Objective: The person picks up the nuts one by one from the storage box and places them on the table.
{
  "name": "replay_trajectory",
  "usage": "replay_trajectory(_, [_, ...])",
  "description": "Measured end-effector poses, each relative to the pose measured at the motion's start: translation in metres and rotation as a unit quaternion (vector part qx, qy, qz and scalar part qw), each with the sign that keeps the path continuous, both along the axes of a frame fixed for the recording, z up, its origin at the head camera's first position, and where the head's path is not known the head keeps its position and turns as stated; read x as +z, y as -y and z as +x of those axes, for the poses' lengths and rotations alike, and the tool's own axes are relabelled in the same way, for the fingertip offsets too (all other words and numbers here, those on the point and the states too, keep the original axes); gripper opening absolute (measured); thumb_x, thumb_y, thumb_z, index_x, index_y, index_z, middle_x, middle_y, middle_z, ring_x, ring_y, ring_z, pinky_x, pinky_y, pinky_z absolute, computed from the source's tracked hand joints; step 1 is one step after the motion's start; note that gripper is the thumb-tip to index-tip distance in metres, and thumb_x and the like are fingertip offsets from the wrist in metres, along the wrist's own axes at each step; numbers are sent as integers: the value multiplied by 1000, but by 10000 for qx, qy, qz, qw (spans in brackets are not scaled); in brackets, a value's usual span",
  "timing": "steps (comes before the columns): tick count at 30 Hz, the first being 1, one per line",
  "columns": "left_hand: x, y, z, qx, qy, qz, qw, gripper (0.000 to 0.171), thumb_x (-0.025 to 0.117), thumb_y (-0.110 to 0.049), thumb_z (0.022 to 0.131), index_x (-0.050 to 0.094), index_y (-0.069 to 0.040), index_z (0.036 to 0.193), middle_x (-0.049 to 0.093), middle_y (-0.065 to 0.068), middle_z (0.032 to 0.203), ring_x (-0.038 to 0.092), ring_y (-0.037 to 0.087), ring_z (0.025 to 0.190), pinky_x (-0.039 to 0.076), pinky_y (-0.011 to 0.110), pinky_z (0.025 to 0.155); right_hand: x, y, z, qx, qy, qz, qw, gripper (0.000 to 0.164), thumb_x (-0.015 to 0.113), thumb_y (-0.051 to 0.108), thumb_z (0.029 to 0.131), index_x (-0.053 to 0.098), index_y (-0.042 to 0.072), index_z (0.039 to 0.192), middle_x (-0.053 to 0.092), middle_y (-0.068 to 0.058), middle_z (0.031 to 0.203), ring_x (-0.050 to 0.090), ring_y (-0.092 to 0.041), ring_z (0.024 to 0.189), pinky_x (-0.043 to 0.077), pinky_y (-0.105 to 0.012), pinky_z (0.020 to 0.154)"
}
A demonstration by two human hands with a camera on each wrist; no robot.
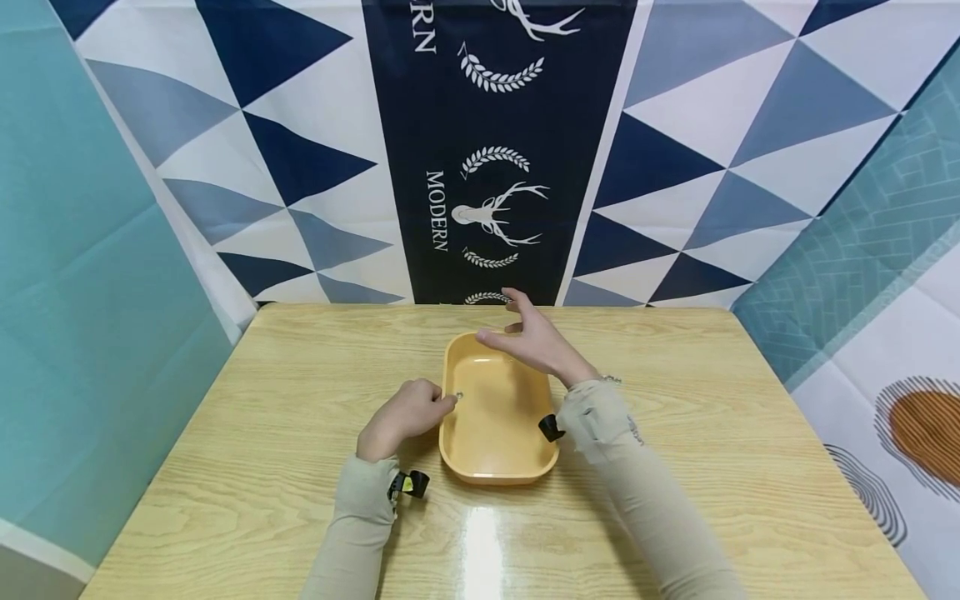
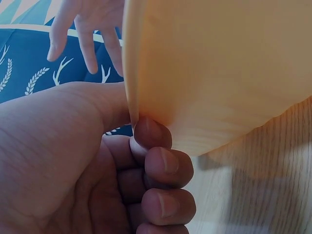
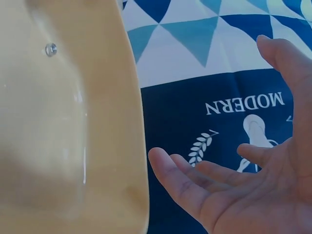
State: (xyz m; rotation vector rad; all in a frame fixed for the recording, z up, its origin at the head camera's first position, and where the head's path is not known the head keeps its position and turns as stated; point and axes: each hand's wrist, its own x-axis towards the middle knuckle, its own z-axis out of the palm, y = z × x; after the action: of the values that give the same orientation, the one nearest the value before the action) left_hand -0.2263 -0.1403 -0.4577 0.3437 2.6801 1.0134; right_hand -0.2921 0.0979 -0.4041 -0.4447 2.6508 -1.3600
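Observation:
A yellow-orange rectangular tray (image 1: 498, 425) with rounded corners is in the middle of the wooden table. My left hand (image 1: 405, 417) pinches its left rim; in the left wrist view the curled fingertips (image 2: 168, 161) press the outer wall and the thumb goes over behind the rim. Over the tray's far right part in the head view, my right hand (image 1: 536, 337) is spread, with thumb and fingers apart and nothing between them. The right wrist view has this hand beside the tray's rim. A small shiny round piece (image 3: 50, 49) shows on the tray's inside, near the left thumb.
The light wooden table (image 1: 315, 517) extends around the tray on every side. A patterned cloth (image 1: 480, 125) with triangles and deer heads hangs behind its far edge. Teal sheeting (image 1: 90, 250) stands at the left, and another patterned cloth (image 1: 885, 333) lies along the right.

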Motion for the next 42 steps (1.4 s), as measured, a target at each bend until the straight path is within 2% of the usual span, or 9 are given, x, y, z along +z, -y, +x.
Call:
replay_trajectory(3, [0,-1,-1,-14,5,11,10000,49,56,-35,103,48,-17,59,42,-4,55,37,11,49,32,26,50,-4,3,-1,-3,2,-23,10000,105,76,62,83,20,22,163,31,-10,166,58,-34,133,51,-52,104])
replay_trajectory(6, [1,-1,-1,-35,-16,2,10000,49,57,-34,103,48,-17,59,43,-4,55,37,11,49,31,26,50,-9,5,-2,57,-41,-64,10000,102,76,58,85,22,20,162,36,-15,162,59,-36,130,51,-52,103])
replay_trajectory(15, [2,-2,-2,-108,-104,-92,9998,50,56,-34,103,46,-17,57,43,-5,53,37,10,47,32,25,49,-25,15,-5,209,-84,-124,9997,80,79,34,87,39,11,152,48,-22,151,64,-36,120,55,-46,97])
replay_trajectory(20, [4,-3,-2,-111,-59,-109,9999,50,56,-34,103,47,-17,57,43,-5,53,36,10,47,31,25,49,-32,20,-6,322,-140,120,9993,74,79,26,86,44,7,149,52,-22,146,64,-35,117,54,-44,98])
replay_trajectory(24, [4,-3,-2,-120,-49,-88,9999,49,56,-34,103,47,-17,57,43,-5,53,36,10,47,30,25,49,-36,24,-5,468,-183,371,9980,66,78,24,86,51,5,144,59,-20,136,67,-32,112,57,-40,93])
replay_trajectory(36, [3,-3,-1,-123,-184,-70,9997,45,56,-29,100,46,-17,58,41,-5,55,38,10,49,31,25,50,-51,36,-6,1267,-253,1007,9865,44,78,20,85,64,0,123,70,-17,115,70,-28,103,56,-38,91])
replay_trajectory(42, [3,0,0,-57,-91,-86,9999,42,56,-28,100,47,-17,60,43,-5,57,39,11,51,32,25,50,-57,46,-6,1474,-167,1244,9811,37,80,17,83,68,-2,113,72,-10,97,68,-17,88,55,-25,80])
